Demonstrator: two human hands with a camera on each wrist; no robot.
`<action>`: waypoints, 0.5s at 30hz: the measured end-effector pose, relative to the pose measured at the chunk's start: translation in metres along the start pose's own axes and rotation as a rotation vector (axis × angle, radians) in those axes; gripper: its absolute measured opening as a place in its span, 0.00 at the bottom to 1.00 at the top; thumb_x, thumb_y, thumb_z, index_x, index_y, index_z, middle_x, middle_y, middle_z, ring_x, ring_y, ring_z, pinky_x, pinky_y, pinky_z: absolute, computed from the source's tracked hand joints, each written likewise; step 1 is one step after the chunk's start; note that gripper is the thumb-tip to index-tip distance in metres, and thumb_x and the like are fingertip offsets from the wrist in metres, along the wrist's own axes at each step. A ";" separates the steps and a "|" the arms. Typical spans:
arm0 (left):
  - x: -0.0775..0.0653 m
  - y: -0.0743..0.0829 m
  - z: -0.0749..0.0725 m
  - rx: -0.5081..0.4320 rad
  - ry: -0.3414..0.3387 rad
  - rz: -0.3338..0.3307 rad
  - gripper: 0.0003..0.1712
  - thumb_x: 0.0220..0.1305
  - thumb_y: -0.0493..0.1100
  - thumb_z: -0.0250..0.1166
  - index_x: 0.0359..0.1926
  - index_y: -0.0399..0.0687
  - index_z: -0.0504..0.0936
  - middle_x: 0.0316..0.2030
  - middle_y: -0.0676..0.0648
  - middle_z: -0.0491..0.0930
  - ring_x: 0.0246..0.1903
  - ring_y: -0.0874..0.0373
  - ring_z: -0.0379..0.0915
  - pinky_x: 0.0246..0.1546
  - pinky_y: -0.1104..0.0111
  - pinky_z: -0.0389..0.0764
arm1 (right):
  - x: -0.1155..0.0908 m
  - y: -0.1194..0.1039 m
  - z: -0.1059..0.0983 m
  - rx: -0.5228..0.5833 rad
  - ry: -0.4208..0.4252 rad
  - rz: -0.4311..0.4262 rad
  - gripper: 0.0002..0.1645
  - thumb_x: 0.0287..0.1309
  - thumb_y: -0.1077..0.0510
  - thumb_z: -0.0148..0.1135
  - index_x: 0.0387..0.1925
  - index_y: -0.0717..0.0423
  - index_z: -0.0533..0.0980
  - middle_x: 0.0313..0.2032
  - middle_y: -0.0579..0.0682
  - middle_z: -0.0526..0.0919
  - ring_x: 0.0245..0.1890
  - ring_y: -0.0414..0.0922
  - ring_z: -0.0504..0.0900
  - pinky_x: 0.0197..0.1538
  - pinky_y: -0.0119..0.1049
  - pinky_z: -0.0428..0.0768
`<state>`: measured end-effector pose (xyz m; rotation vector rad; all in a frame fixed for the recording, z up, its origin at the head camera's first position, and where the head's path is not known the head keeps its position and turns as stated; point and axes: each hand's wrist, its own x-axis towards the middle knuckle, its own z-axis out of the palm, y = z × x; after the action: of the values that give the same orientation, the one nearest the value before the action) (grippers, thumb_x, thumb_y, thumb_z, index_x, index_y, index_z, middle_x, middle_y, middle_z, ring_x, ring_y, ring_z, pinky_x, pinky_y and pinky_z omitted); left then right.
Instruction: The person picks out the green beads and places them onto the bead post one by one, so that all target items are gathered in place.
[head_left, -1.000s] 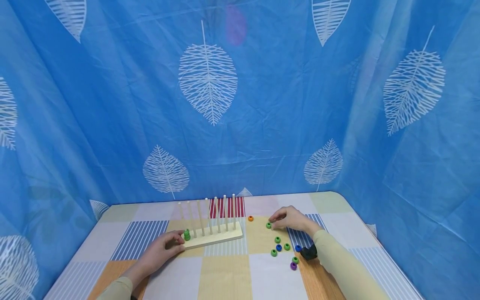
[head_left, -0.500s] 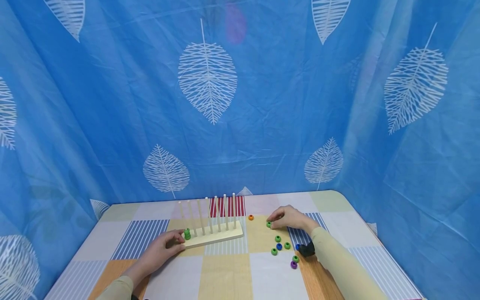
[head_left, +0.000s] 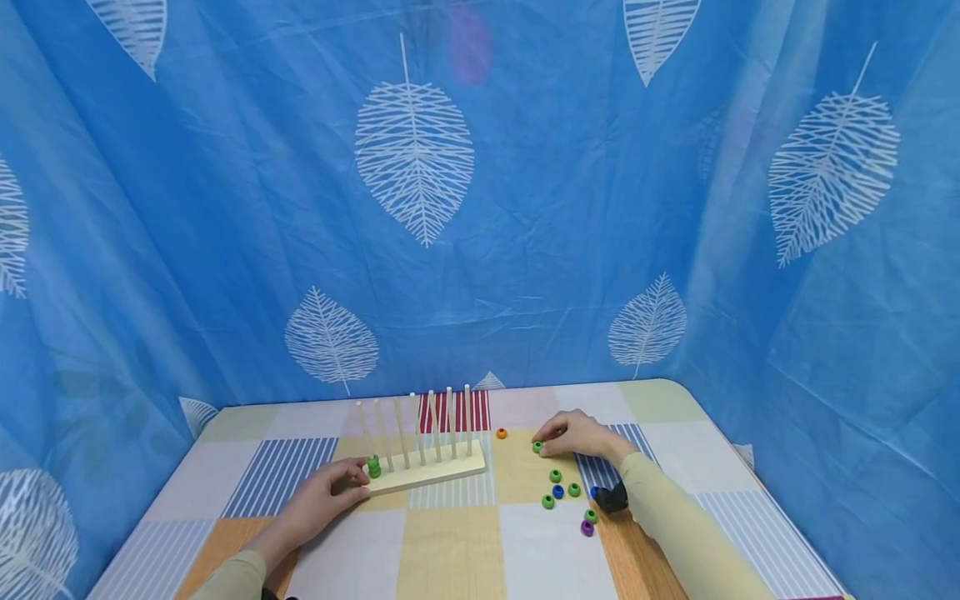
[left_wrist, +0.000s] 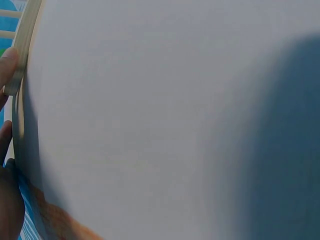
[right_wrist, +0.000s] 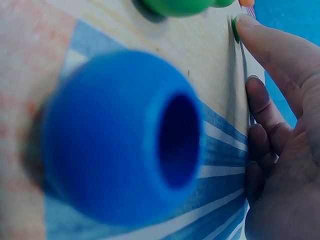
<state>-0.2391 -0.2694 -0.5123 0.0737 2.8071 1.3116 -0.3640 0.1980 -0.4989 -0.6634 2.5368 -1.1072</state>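
A pale wooden peg rack (head_left: 431, 474) with a row of upright pegs stands on the table, and green beads (head_left: 373, 467) are stacked on its leftmost peg. My left hand (head_left: 330, 490) holds the left end of the rack; in the left wrist view the thumb (left_wrist: 7, 65) lies against the end of the base (left_wrist: 25, 45). To the right, my right hand (head_left: 579, 436) pinches a green bead (head_left: 537, 447) at the tabletop. That bead (right_wrist: 235, 30) is mostly hidden behind the thumb in the right wrist view.
An orange bead (head_left: 502, 433) lies between rack and right hand. Several loose beads, including a blue bead (head_left: 558, 492) and a purple bead (head_left: 587, 528), lie nearer the front. Another blue bead (right_wrist: 125, 140) sits close under the right wrist. A blue curtain (head_left: 525, 208) encloses the table.
The right fingers have closed in slightly around the green bead, and the right wrist has shifted a little. The left hand and the rack hold their place.
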 end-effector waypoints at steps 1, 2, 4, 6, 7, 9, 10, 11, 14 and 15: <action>0.000 0.000 0.000 0.001 0.000 -0.001 0.07 0.64 0.47 0.74 0.37 0.56 0.83 0.64 0.42 0.77 0.68 0.36 0.66 0.69 0.38 0.62 | 0.000 0.000 0.000 -0.003 0.000 0.001 0.11 0.60 0.53 0.74 0.44 0.46 0.87 0.44 0.44 0.83 0.44 0.44 0.78 0.51 0.45 0.79; 0.000 0.000 0.000 0.004 0.000 -0.001 0.07 0.64 0.47 0.74 0.37 0.57 0.83 0.64 0.42 0.77 0.68 0.36 0.66 0.69 0.38 0.62 | 0.000 0.000 0.000 -0.004 0.001 0.003 0.11 0.60 0.53 0.74 0.44 0.46 0.87 0.44 0.44 0.83 0.44 0.43 0.78 0.51 0.45 0.79; 0.000 0.000 0.000 0.004 0.000 -0.001 0.07 0.64 0.46 0.74 0.37 0.57 0.83 0.64 0.42 0.77 0.68 0.36 0.66 0.69 0.38 0.62 | 0.000 -0.001 0.000 -0.002 0.001 0.003 0.11 0.60 0.53 0.74 0.45 0.46 0.87 0.45 0.44 0.83 0.45 0.44 0.78 0.52 0.46 0.79; 0.000 0.000 0.001 0.007 0.001 -0.001 0.07 0.64 0.46 0.74 0.37 0.57 0.83 0.64 0.41 0.77 0.68 0.36 0.66 0.69 0.38 0.62 | -0.001 -0.001 0.000 0.001 0.001 0.003 0.11 0.60 0.53 0.74 0.45 0.46 0.87 0.45 0.44 0.83 0.45 0.44 0.78 0.52 0.46 0.79; 0.001 -0.001 0.001 0.009 0.001 0.000 0.07 0.64 0.46 0.74 0.37 0.57 0.83 0.64 0.41 0.78 0.68 0.36 0.66 0.69 0.38 0.62 | -0.001 -0.001 0.001 0.003 0.001 0.002 0.10 0.60 0.53 0.74 0.45 0.46 0.87 0.45 0.44 0.83 0.45 0.44 0.78 0.53 0.46 0.78; 0.001 -0.001 0.001 0.011 0.001 0.003 0.07 0.64 0.46 0.74 0.37 0.57 0.82 0.64 0.41 0.78 0.68 0.36 0.66 0.69 0.38 0.62 | -0.001 -0.001 0.001 0.003 0.002 0.000 0.10 0.61 0.53 0.74 0.44 0.46 0.87 0.45 0.43 0.83 0.45 0.44 0.78 0.52 0.46 0.78; 0.001 -0.001 0.001 0.011 0.002 0.004 0.07 0.64 0.46 0.74 0.37 0.56 0.82 0.64 0.41 0.78 0.68 0.36 0.66 0.69 0.38 0.62 | -0.001 -0.001 0.001 0.004 0.001 -0.003 0.10 0.61 0.53 0.74 0.44 0.46 0.87 0.45 0.44 0.83 0.45 0.44 0.78 0.52 0.46 0.78; 0.001 -0.001 0.000 0.011 0.002 0.006 0.07 0.64 0.46 0.74 0.37 0.57 0.83 0.64 0.42 0.78 0.68 0.37 0.66 0.69 0.38 0.62 | -0.001 -0.001 0.001 0.007 0.000 -0.003 0.10 0.61 0.53 0.73 0.44 0.46 0.87 0.45 0.44 0.83 0.45 0.44 0.78 0.52 0.46 0.78; 0.001 -0.001 0.000 0.009 -0.001 0.008 0.07 0.64 0.46 0.74 0.37 0.56 0.83 0.64 0.42 0.78 0.68 0.37 0.66 0.69 0.38 0.62 | -0.001 -0.001 0.001 0.009 0.000 -0.003 0.10 0.61 0.53 0.74 0.44 0.46 0.87 0.45 0.44 0.83 0.45 0.44 0.78 0.52 0.46 0.78; 0.001 -0.001 0.000 0.008 -0.001 0.008 0.07 0.64 0.47 0.74 0.37 0.56 0.83 0.64 0.42 0.78 0.68 0.36 0.66 0.69 0.38 0.61 | -0.001 -0.001 0.001 0.010 0.000 -0.004 0.10 0.61 0.53 0.74 0.44 0.46 0.87 0.45 0.44 0.83 0.45 0.44 0.78 0.53 0.46 0.78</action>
<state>-0.2405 -0.2701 -0.5132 0.0865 2.8143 1.3011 -0.3623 0.1974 -0.4983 -0.6655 2.5297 -1.1203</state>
